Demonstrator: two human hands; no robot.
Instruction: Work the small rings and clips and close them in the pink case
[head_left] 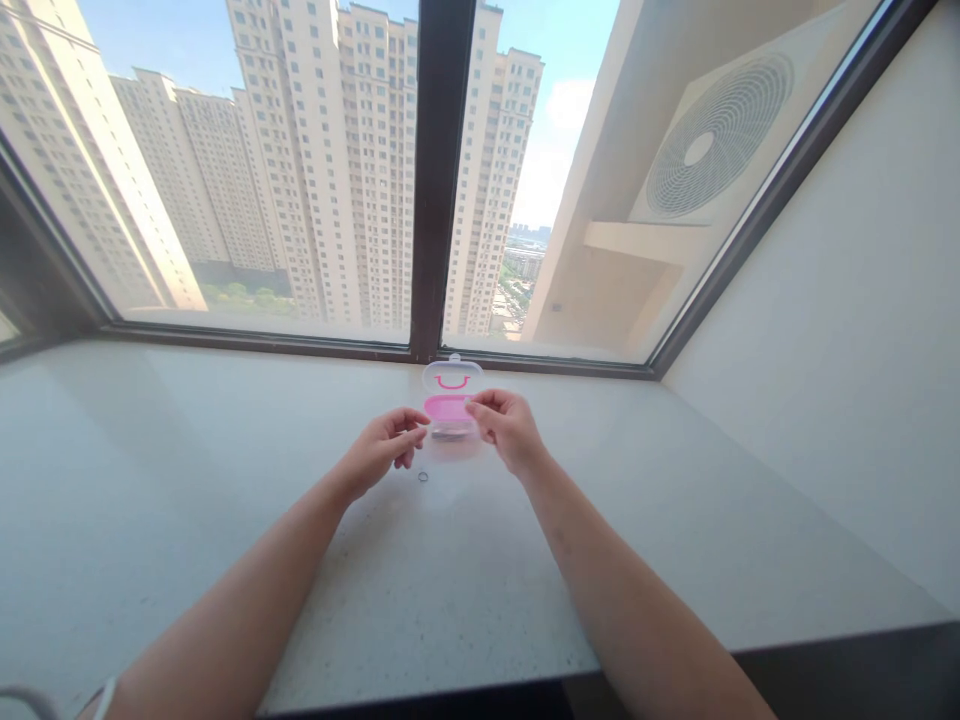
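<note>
A small pink and clear plastic box (448,408) stands by the window with its clear lid (452,376) tipped up and back. The lid carries a curved pink handle. Something thin and dark (450,435) shows at the box's lower front, too small to name. My left hand (386,447) is at the box's left side, thumb and forefinger apart, with nothing seen between them. At the right rim, my right hand (510,428) is closed in a pinch; a tiny pale bit shows at its fingertips, but its kind is unclear. A small metal ring (423,477) lies below my left fingertips.
The pale speckled sill (450,590) runs under both forearms, and its front edge drops off into a dark area. A dark window frame (431,200) rises right behind the box. A white wall (840,330) bounds the right side.
</note>
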